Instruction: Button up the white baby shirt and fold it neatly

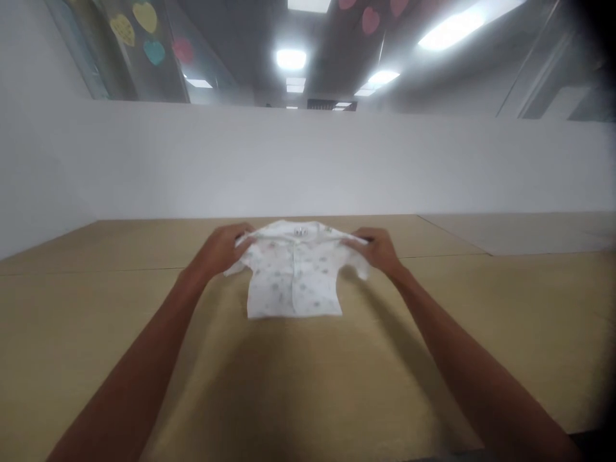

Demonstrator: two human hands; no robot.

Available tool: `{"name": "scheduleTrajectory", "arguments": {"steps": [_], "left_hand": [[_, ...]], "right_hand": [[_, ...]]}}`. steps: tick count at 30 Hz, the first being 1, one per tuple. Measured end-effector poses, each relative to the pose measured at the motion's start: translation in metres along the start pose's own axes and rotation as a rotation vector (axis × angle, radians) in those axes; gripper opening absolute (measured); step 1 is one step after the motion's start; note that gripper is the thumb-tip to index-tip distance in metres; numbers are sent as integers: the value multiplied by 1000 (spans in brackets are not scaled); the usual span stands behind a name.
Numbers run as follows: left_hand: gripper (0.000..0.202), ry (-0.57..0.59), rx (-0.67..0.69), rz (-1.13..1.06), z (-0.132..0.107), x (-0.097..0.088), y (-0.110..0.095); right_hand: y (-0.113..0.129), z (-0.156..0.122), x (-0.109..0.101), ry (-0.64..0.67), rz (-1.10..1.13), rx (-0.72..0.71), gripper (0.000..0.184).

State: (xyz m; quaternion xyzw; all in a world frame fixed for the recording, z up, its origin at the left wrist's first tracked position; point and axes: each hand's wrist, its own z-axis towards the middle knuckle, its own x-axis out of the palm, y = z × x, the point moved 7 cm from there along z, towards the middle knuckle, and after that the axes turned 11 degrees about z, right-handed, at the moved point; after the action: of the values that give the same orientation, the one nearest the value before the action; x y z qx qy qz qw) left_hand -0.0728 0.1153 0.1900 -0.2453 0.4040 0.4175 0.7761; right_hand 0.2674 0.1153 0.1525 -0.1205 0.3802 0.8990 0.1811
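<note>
A small white shirt [294, 276] with a faint scattered print and short sleeves is stretched between my two hands, above the wooden table. My left hand [225, 249] pinches it at the left shoulder, fingers closed on the cloth. At the opposite shoulder my right hand [378, 249] grips the fabric in the same way. The collar faces away from me, and the lower hem hangs toward me near the tabletop. A seam or front opening runs down its middle. Motion blur softens the print.
The wooden tabletop [308, 398] spreads widely around the shirt, with thin joint lines across it. A grey-white panel [543, 231] lies at the back right. Behind stands a white wall [308, 163], below glass with paper hearts [145, 17].
</note>
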Motion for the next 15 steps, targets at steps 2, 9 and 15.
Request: {"name": "scheduleTrajectory", "arguments": {"steps": [2,9,15], "left_hand": [[37,-128,27,114,-18,-31,-15],[34,96,313,282,-158,37,-36],[35,339,360,206,-190,65,-38]], "right_hand": [[34,-15,-25,-98,-196,-212,37],[39,-161,-17,329,-470,-693,18],[12,-196,-10,490,-562,-528,19]]}}
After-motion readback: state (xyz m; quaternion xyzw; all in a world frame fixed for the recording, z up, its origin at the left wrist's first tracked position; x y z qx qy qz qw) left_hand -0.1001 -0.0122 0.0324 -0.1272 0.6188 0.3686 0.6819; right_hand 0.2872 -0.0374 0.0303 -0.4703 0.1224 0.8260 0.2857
